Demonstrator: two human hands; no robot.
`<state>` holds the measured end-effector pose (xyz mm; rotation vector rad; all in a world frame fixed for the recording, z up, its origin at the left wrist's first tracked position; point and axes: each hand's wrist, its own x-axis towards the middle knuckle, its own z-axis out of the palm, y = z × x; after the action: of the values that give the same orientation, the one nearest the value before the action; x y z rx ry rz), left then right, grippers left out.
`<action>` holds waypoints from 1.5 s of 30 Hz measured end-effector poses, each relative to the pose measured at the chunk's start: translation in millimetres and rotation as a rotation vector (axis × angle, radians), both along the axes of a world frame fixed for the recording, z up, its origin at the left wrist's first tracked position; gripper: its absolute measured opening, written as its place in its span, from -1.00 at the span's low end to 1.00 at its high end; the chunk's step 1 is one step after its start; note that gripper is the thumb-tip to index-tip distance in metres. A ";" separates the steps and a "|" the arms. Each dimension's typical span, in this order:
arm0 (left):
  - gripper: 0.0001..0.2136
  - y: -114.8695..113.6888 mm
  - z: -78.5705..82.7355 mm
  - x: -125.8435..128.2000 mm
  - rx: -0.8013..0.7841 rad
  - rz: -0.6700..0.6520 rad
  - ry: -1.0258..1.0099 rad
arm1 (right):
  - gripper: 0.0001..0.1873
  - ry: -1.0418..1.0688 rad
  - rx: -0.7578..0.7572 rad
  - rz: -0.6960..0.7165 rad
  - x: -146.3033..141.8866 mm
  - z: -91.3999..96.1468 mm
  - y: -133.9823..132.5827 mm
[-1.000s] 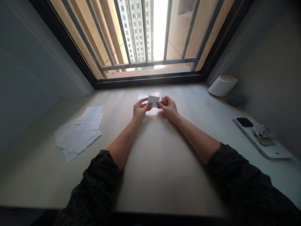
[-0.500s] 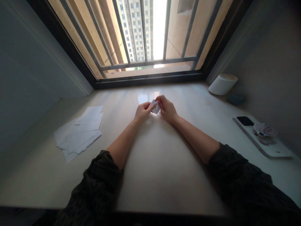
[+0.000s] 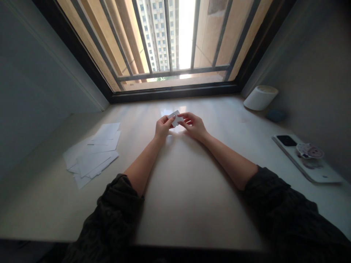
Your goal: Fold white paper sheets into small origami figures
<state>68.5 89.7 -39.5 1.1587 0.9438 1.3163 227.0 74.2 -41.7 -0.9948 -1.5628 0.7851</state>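
A small folded piece of white paper [image 3: 175, 119] is held just above the pale sill top, near the window. My left hand [image 3: 163, 128] grips it from the left, with the thumb lying across its face. From the right, my right hand [image 3: 193, 126] pinches its edge between thumb and fingers. Parts of the fingers behind the paper are hidden, and its exact folds are too small to make out. A loose pile of white paper sheets [image 3: 93, 157] lies on the surface, left of my left forearm.
On the right lies a phone [image 3: 307, 160] with a round grip on its back. Behind it stand a white cylindrical object [image 3: 260, 98] and a dark bluish, blurred item [image 3: 275, 115]. A dark window frame [image 3: 175, 93] with bars borders the far side of the white surface [image 3: 192, 204].
The folded paper has turned and shifted slightly up and left in my hands. My left hand has moved a little left, and the right hand's fingers have changed their hold.
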 end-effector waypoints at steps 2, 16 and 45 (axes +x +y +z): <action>-0.67 1.2 -0.2 -0.7 -0.012 -0.005 -0.010 | -0.66 0.014 -0.011 -0.001 -0.1 -0.4 1.0; -0.65 -6.6 8.2 -1.8 -0.026 -0.039 0.016 | -0.54 0.167 -0.211 0.058 2.9 3.4 0.1; -0.68 -10.3 7.3 4.8 0.044 0.056 -0.043 | -0.59 0.362 -0.231 -0.040 0.4 4.4 1.4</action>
<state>73.2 79.4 -32.2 1.1403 0.9261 1.4080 227.4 75.6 -37.3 -0.9808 -1.1570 1.0702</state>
